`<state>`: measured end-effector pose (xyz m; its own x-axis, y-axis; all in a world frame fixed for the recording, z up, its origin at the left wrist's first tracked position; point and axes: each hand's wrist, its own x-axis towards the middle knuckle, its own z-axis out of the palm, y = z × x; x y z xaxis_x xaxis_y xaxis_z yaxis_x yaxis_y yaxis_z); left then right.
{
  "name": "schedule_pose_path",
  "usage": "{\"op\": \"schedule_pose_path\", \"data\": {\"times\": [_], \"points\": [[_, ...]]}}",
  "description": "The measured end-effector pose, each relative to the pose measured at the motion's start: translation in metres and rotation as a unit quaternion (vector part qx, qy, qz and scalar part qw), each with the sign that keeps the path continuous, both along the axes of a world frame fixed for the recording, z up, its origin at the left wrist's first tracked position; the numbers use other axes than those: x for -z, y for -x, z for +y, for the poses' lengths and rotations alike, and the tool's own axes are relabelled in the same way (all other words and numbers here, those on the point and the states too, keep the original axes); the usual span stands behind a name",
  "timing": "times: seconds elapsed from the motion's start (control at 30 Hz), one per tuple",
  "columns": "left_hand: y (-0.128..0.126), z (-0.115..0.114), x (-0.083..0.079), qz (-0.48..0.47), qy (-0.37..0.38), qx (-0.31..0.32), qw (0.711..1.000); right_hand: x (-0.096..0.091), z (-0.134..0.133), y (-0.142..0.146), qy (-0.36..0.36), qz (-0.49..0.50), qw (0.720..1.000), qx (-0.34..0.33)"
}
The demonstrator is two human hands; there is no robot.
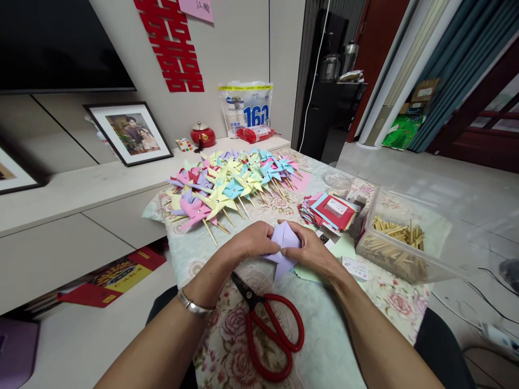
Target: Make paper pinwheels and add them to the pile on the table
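Observation:
Between my two hands is a lavender paper pinwheel [286, 237], partly folded, with one blade pointing down toward me. My left hand [256, 239] grips its left side, and my right hand [306, 246] pinches it from the right, both thumbs near the centre. Red-handled scissors [270, 335] lie just below on the flowered tablecloth. Beyond my hands spreads a heap of finished pinwheels [233, 186] in pink, yellow, blue and purple, on sticks. Pale green paper sheets [343, 248] are partly under my right forearm.
A clear plastic box [399, 265] of short wooden sticks stands at the right. Stacked coloured paper squares [324, 210] carry a small white box [335, 206]. Another small white box [355, 268] lies near my right wrist. A white cabinet [121, 200] borders the table's left and back.

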<state>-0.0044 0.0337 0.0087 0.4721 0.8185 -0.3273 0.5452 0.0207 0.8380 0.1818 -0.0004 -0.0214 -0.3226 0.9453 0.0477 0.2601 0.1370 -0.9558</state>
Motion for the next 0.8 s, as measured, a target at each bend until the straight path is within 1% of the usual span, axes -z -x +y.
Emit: {"op": "schedule_pose_path", "data": {"times": [0.17, 0.4, 0.53, 0.6, 0.67, 0.73, 0.8], "points": [[0.0, 0.002, 0.002, -0.019, 0.006, 0.015, 1.0, 0.001, 0.0, 0.001, 0.003, 0.001, 1.0, 0.004], [0.002, -0.001, -0.003, -0.033, 0.007, 0.04, 0.999, 0.001, -0.001, 0.001, 0.024, 0.016, 0.999, 0.015], [0.002, 0.001, -0.005, -0.035, 0.017, 0.042, 0.998, 0.003, 0.0, 0.0, 0.046, 0.064, 0.997, 0.011], [0.003, 0.001, -0.006, -0.046, 0.025, 0.032, 0.998, 0.003, 0.0, 0.0, 0.063, 0.096, 0.993, 0.011], [0.007, 0.001, -0.006, -0.083, 0.033, 0.01, 0.996, 0.001, -0.001, 0.0, 0.079, 0.127, 0.989, 0.019], [0.011, -0.001, -0.005, -0.15, 0.044, -0.024, 0.987, -0.002, -0.001, 0.001, 0.086, 0.154, 0.984, 0.036], [0.013, -0.007, -0.001, -0.223, 0.062, -0.075, 0.97, -0.006, -0.002, 0.002, 0.082, 0.174, 0.979, 0.062]]}}
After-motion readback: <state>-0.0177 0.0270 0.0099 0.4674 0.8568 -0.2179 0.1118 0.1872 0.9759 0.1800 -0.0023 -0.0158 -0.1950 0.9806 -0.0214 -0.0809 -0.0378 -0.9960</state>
